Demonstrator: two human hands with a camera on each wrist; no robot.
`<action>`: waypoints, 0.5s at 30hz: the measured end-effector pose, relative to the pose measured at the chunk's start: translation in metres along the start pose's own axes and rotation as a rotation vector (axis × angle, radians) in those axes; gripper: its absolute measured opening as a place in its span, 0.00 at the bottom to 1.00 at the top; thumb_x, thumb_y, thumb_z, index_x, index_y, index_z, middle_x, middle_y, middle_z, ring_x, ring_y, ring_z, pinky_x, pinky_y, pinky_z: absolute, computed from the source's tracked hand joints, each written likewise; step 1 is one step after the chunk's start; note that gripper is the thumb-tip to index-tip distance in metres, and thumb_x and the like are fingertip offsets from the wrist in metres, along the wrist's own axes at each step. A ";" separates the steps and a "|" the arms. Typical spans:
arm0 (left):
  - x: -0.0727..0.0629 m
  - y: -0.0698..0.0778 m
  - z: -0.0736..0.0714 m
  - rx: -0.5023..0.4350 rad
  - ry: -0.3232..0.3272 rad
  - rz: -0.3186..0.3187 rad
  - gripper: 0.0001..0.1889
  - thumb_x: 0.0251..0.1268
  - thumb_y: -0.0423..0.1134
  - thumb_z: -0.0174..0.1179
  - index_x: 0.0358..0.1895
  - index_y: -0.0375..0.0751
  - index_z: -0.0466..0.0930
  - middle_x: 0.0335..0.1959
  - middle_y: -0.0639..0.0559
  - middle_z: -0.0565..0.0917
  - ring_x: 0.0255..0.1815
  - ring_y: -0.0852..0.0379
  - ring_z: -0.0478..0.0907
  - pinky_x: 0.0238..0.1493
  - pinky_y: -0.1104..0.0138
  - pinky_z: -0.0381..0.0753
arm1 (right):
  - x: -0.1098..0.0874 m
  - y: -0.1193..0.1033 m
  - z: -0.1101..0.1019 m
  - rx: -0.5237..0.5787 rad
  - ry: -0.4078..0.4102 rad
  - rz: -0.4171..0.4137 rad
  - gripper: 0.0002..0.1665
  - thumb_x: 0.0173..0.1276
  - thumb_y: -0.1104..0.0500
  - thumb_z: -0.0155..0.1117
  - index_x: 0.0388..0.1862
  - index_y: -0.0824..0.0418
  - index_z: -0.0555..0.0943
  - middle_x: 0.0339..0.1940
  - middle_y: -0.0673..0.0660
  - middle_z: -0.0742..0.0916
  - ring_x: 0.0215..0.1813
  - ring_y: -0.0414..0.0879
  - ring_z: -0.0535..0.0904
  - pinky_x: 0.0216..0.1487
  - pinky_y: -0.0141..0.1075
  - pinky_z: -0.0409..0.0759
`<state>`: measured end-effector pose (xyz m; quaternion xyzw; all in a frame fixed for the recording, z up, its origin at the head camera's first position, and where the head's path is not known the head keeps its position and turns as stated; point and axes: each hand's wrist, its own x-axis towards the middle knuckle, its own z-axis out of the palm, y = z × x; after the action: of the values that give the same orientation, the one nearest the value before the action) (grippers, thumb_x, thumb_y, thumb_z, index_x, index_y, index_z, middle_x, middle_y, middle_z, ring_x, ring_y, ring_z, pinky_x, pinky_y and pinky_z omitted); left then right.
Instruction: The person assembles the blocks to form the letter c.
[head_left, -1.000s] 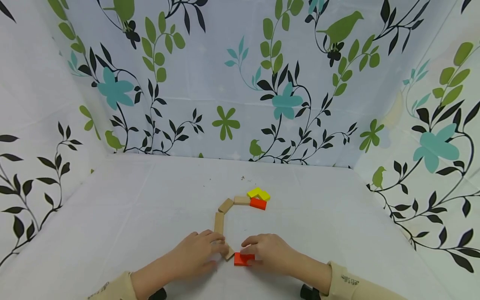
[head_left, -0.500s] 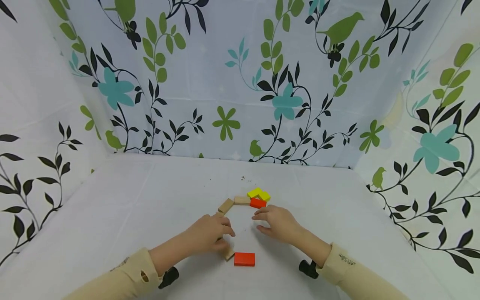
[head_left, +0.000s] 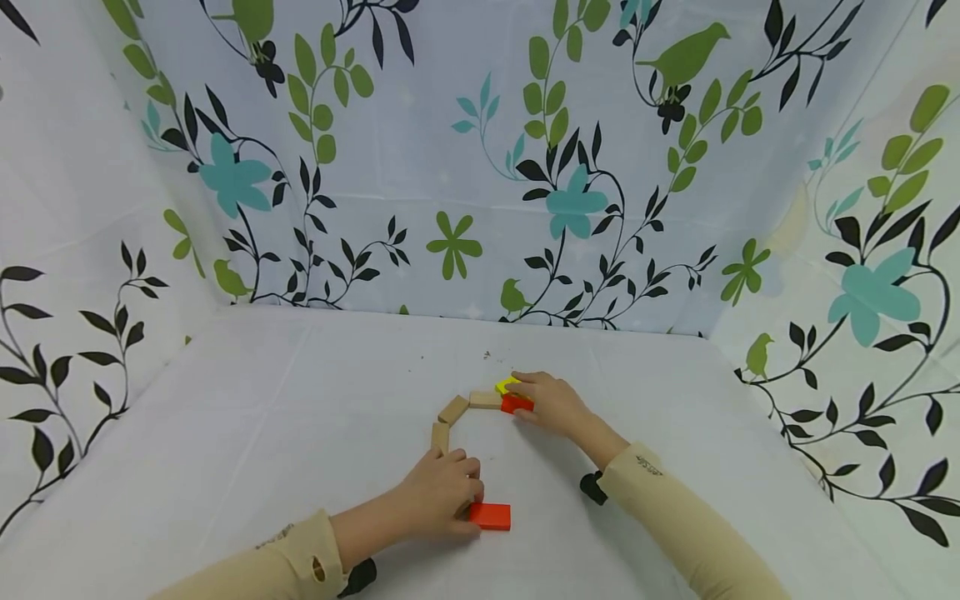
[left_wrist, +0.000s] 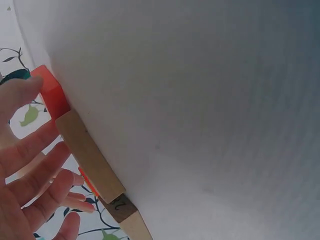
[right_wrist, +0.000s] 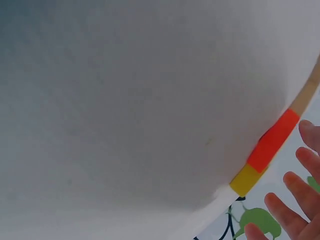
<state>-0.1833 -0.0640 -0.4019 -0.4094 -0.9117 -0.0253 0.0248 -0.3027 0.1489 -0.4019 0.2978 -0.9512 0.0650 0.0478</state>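
Note:
A small red block (head_left: 491, 517) lies near the front, and my left hand (head_left: 442, 498) pinches its left end, thumb on the near side, fingertips at the far side. The left wrist view shows that thumb over the red block (left_wrist: 57, 97), beside a plain wooden block (left_wrist: 90, 155). Farther back, my right hand (head_left: 555, 404) reaches over a second red block (head_left: 516, 404) and a yellow block (head_left: 506, 387), partly covering them. Its fingers (right_wrist: 282, 210) are spread close to the yellow block (right_wrist: 246, 180) in the right wrist view.
Plain wooden blocks curve between the two red ones: one at the back (head_left: 485, 400), one slanted (head_left: 453, 410), one at the left (head_left: 440, 435) partly under my left hand. White cloth (head_left: 300, 417) covers the table; a leaf-patterned curtain (head_left: 465, 167) stands behind.
My right hand has left the front red block and moved back to the far red and yellow blocks. The left hand has shifted right from the wooden blocks onto the front red block.

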 end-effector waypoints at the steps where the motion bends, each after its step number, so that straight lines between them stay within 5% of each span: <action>1: 0.000 0.000 0.001 0.006 -0.002 -0.003 0.12 0.47 0.58 0.65 0.29 0.56 0.82 0.30 0.64 0.71 0.31 0.64 0.64 0.29 0.70 0.59 | 0.002 0.001 0.001 0.005 -0.017 0.005 0.25 0.59 0.54 0.66 0.57 0.56 0.77 0.61 0.56 0.75 0.60 0.54 0.70 0.53 0.49 0.71; 15: -0.001 -0.001 0.002 -0.039 0.006 -0.011 0.11 0.48 0.55 0.66 0.26 0.54 0.81 0.24 0.64 0.69 0.28 0.64 0.63 0.28 0.70 0.59 | 0.016 0.002 0.007 0.061 -0.150 0.025 0.28 0.61 0.54 0.64 0.60 0.57 0.74 0.62 0.55 0.75 0.62 0.52 0.69 0.61 0.43 0.65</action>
<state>-0.1831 -0.0654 -0.4035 -0.4047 -0.9132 -0.0441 0.0193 -0.3171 0.1407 -0.4067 0.2914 -0.9533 0.0722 -0.0333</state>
